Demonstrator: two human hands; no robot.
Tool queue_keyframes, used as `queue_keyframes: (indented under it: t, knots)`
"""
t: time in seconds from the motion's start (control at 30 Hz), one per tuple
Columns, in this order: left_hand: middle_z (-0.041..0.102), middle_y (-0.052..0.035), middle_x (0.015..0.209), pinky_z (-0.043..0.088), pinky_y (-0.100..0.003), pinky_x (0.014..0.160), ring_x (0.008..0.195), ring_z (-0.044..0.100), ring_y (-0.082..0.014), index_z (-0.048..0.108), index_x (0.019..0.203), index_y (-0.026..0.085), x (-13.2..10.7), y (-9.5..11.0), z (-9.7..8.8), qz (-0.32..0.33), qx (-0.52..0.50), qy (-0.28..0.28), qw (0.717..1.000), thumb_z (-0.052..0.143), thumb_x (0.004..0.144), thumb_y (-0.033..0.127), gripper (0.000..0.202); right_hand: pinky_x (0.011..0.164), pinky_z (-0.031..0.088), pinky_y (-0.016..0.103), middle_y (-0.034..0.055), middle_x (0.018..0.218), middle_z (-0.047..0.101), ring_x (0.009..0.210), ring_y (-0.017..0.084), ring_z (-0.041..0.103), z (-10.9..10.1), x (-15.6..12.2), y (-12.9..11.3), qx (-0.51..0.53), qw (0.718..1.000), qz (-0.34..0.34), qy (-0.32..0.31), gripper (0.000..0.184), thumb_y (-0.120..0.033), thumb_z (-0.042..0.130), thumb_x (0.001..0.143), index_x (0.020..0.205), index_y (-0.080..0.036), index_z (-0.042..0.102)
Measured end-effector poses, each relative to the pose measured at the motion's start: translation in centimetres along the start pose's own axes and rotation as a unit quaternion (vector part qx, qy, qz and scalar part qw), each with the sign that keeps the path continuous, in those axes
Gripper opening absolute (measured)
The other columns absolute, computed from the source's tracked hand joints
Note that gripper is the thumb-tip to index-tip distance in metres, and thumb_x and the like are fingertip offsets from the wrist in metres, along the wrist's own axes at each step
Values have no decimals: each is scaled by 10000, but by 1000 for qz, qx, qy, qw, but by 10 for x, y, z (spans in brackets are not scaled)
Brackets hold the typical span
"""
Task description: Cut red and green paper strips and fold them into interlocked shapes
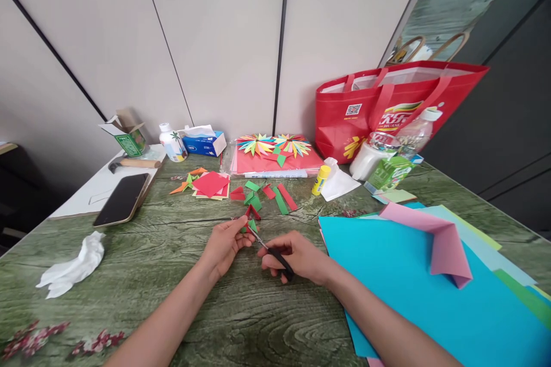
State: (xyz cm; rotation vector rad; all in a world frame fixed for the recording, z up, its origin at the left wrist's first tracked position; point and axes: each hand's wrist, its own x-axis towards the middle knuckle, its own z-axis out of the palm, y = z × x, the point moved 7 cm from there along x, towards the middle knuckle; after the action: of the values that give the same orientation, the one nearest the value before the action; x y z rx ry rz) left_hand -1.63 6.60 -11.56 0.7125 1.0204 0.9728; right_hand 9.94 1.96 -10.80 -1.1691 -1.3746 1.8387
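My left hand (224, 243) pinches a small folded piece of green and red paper (252, 225) between thumb and fingers. My right hand (297, 255) grips black-handled scissors (282, 262), whose metal blades point up and left and meet the paper's edge. How far the blades are parted is too small to tell. Just beyond both hands lie several red and green paper strips and folded bits (282, 199). Left of those is a stack of red and yellow paper squares (212, 184) with orange and green folded pieces beside it.
Large coloured sheets (387, 281) cover the right side, a folded pink paper (447, 246) on top. Behind stand a glue stick (321, 180), paper flowers (275, 145), a tissue box (204, 143) and a red bag (344, 120). At left lie a phone (121, 199), hammer (135, 164) and crumpled tissue (73, 266).
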Motion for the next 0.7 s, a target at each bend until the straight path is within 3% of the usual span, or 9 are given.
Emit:
queue_keyframes:
  t: [0.43,0.6,0.7]
  knots:
    - [651,-59,572,394,-153,382,414,515,-70,618,601,97,0,-1,3,-28,2,-31,999,618,705,191,140,407,383,190,37,669,592,540,95,499,-2,0,0,45,998,-23,-28,408,-446,692,608,838,-112,651]
    - [600,-45,467,345,-148,330,360,487,-67,632,572,82,-4,0,9,-29,74,-69,994,639,699,287,241,434,372,203,-19,584,515,484,78,424,-6,-1,-1,-73,997,-10,-33,281,-348,636,667,849,-135,653]
    - [593,-46,452,359,-151,341,367,496,-74,636,581,81,-5,-2,10,-23,100,-83,991,641,698,312,259,484,334,206,-25,566,495,508,87,416,-9,-4,-11,-237,968,-86,0,126,-221,555,699,722,-142,651]
